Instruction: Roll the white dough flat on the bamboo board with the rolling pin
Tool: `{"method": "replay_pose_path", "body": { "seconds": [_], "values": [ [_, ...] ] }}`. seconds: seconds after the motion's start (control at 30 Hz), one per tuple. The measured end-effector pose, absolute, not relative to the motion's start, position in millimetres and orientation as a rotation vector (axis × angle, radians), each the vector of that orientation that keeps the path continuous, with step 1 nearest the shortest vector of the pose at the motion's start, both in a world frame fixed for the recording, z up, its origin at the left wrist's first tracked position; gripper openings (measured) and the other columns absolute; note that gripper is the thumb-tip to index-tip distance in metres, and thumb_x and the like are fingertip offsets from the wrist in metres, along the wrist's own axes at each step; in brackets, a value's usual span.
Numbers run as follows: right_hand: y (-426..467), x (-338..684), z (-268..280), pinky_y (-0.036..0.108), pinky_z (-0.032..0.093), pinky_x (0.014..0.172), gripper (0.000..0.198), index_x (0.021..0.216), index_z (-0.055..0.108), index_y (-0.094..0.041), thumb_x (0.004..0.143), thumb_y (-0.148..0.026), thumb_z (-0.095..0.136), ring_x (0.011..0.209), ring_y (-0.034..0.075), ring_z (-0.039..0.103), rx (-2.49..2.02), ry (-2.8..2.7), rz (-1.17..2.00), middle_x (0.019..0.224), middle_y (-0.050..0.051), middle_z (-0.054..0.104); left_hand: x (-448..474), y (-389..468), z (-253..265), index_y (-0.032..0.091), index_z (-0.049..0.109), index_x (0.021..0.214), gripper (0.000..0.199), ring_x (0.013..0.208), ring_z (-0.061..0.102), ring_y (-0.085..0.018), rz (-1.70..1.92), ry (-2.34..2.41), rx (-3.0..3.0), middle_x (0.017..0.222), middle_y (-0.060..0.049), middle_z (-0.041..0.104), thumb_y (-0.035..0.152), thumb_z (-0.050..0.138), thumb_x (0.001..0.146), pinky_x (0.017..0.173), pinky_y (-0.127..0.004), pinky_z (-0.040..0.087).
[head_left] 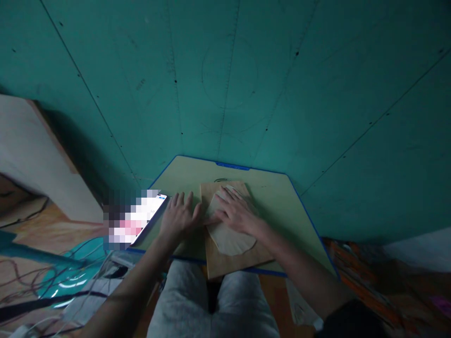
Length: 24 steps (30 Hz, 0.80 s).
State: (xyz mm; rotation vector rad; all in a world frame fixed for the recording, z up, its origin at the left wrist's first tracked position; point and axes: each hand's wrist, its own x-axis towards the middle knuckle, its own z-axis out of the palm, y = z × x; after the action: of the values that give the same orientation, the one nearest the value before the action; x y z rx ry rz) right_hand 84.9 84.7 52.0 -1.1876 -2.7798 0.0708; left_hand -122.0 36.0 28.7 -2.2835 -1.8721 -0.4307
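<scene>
A wooden board (220, 264) lies slightly askew on a small pale yellow-green table (271, 188) with a blue rim. On the board rests a thin, pale, rounded piece (230, 241) with faint lines near its lower edge; its material is unclear. My right hand (236, 211) lies flat across the upper part of this piece, fingers stretched out, covering some of it. Just left of the board, my left hand (181, 216) is palm down on or close to the tabletop. Its fingers are apart and nothing shows in them, with the thumb by the board's left edge.
A lit phone (150, 216), partly blurred out, sits at the table's left edge. A green wall (229, 84) rises behind. Tangled cables (24, 281) and a teal round object (70, 277) are on the left, below a leaning pale panel (45, 164). My legs (211, 305) are under the near edge.
</scene>
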Motion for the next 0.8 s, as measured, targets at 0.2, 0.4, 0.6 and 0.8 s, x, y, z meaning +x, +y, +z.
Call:
{"method": "replay_pose_path", "body": {
  "seconds": [0.2, 0.4, 0.6, 0.8],
  "values": [
    [75, 89, 49, 0.051, 0.022, 0.122, 0.057, 0.149, 0.046, -0.01, 0.102, -0.043, 0.046, 0.15, 0.03, 0.028, -1.2, -2.725, 0.057, 0.159, 0.02, 0.034, -119, 16, 22, 0.016, 0.064, 0.124, 0.034, 0.133, 0.053, -0.037, -0.362, -1.765, -2.351, 0.138, -0.021, 0.061, 0.027, 0.045, 0.098, 0.111, -0.058, 0.039],
    [17, 134, 30, 0.049, 0.03, 0.121, 0.063, 0.152, 0.038, -0.007, 0.101, -0.042, 0.044, 0.15, 0.027, 0.028, -1.047, -2.725, 0.058, 0.161, 0.019, 0.032, -95, -39, 3, 0.01, 0.046, 0.145, 0.062, 0.142, 0.042, -0.038, -0.594, -1.628, -2.272, 0.144, -0.018, 0.057, 0.051, 0.038, 0.1, 0.113, -0.054, 0.039],
    [89, 98, 40, 0.051, 0.019, 0.124, 0.057, 0.149, 0.045, -0.009, 0.103, -0.041, 0.042, 0.15, 0.028, 0.028, -1.201, -2.687, 0.031, 0.158, 0.017, 0.038, -108, 44, 31, 0.006, 0.05, 0.14, 0.06, 0.127, 0.057, -0.039, -0.462, -2.005, -2.142, 0.132, -0.025, 0.064, 0.049, 0.035, 0.101, 0.102, -0.054, 0.046],
    [118, 81, 43, 0.054, 0.017, 0.123, 0.052, 0.146, 0.05, -0.013, 0.103, -0.041, 0.042, 0.15, 0.029, 0.028, -1.314, -2.616, -0.003, 0.156, 0.017, 0.041, -107, 60, 39, 0.003, 0.054, 0.136, 0.058, 0.128, 0.057, -0.036, -0.424, -2.041, -2.127, 0.133, -0.024, 0.063, 0.045, 0.033, 0.102, 0.101, -0.047, 0.048]
  ]
}}
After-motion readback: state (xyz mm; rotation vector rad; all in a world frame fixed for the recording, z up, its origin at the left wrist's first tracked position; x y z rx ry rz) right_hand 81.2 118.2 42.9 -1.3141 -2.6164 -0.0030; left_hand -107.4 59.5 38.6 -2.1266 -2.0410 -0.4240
